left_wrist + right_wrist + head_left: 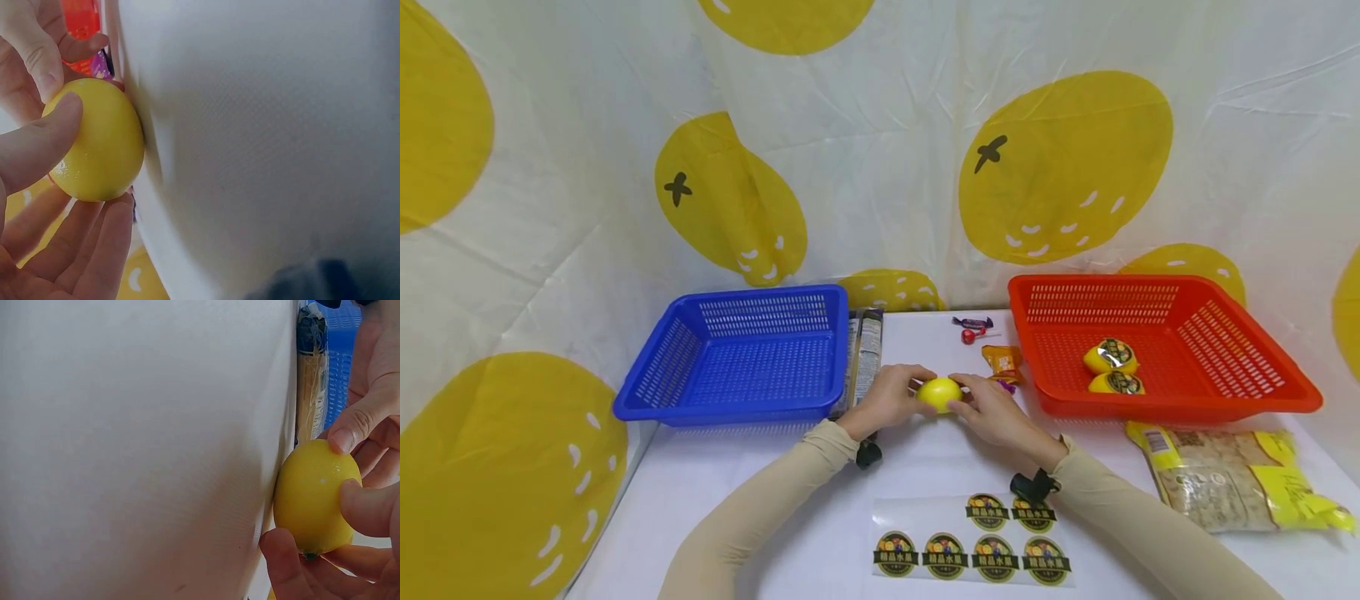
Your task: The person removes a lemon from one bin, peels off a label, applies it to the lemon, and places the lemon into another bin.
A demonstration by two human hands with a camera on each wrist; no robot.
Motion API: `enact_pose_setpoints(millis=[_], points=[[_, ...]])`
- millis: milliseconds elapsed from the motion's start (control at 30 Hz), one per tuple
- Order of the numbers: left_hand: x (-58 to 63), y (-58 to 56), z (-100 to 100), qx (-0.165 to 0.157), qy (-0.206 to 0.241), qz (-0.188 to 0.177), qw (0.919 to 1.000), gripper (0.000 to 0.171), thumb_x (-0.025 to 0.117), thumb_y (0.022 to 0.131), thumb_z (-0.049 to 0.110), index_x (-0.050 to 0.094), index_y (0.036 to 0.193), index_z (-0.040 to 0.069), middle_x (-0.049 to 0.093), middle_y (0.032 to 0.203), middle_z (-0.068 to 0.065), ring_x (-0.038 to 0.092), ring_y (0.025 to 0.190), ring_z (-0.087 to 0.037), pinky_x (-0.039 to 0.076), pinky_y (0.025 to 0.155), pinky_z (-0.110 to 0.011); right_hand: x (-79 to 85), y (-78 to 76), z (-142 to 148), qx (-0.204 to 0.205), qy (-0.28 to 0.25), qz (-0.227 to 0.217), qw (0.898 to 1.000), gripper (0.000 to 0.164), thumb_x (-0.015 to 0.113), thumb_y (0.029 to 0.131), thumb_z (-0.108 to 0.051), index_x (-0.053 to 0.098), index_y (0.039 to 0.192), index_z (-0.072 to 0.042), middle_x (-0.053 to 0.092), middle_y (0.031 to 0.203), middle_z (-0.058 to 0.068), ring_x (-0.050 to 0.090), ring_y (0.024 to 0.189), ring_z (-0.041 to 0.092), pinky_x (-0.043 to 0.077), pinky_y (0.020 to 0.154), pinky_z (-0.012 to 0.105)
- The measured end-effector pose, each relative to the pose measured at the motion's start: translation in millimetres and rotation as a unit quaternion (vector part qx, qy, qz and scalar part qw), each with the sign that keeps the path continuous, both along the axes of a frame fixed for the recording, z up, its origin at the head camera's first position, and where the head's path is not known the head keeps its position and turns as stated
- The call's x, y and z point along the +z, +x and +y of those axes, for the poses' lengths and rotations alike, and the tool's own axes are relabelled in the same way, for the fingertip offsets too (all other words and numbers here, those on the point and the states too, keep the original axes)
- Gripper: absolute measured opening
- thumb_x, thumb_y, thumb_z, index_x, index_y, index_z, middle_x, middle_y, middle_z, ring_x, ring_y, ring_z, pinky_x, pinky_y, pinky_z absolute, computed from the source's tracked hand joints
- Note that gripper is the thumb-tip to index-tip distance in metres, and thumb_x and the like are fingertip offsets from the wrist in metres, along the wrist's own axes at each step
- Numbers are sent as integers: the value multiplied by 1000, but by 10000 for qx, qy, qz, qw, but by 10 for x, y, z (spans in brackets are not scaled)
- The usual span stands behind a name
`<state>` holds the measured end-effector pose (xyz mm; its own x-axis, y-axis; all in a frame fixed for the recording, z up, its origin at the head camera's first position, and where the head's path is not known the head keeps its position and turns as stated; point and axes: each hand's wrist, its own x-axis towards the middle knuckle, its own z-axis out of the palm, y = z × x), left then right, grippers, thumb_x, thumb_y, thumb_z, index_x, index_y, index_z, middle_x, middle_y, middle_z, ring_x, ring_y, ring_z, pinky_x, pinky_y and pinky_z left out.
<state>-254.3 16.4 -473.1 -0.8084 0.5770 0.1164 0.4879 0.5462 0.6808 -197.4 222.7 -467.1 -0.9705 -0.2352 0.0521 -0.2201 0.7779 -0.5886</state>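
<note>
A smooth yellow lemon [939, 395] lies on the white table between both hands. From its left side my left hand [895, 397] grips it, thumb on the near face and fingers behind. My right hand [992, 412] holds the opposite end between thumb and fingers. In the left wrist view the lemon [103, 144] shows bare yellow skin under the left thumb. A small green tip appears at the end of the lemon [319, 497] in the right wrist view. Nearer the front lies a sheet of round black-and-gold stickers [945, 555].
A blue basket [730, 412] stands left, beside long packets [868, 350]. The red basket [1172, 406] at right contains two lemons [1110, 357] bearing round stickers. Wrapped candies [1002, 362] and a red lollipop [968, 336] lie behind the right hand. A yellow-and-clear bag [1217, 483] lies front right.
</note>
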Motion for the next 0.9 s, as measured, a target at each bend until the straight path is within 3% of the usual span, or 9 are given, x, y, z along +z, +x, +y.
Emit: enact_pose_setpoints(millis=[433,733,900], points=[[-28,-4,-11,94,36,35,9999,51,88,81,21,71,127,9,75,123,-7,74,106,-20,59,84,-23,53,16,-14,186,-148,124,9996,52,69,97,-12,52,142,9,65,129,27,73,99,30,60,90,46],[7,65,-25,205,-320,156,9992,51,86,83,24,70,130,11,74,128,-5,73,108,-20,59,87,-26,52,72,-5,146,-221,19,9996,63,68,98,-15,42,152,4,61,139,26,73,103,29,60,93,46],[-8,100,-23,296,-393,258,9985,49,84,85,27,70,131,14,73,129,-3,72,111,-21,59,89,-29,74,180,50,93,-192,310,9993,62,71,96,-16,45,151,-1,62,137,23,71,106,31,60,91,47]])
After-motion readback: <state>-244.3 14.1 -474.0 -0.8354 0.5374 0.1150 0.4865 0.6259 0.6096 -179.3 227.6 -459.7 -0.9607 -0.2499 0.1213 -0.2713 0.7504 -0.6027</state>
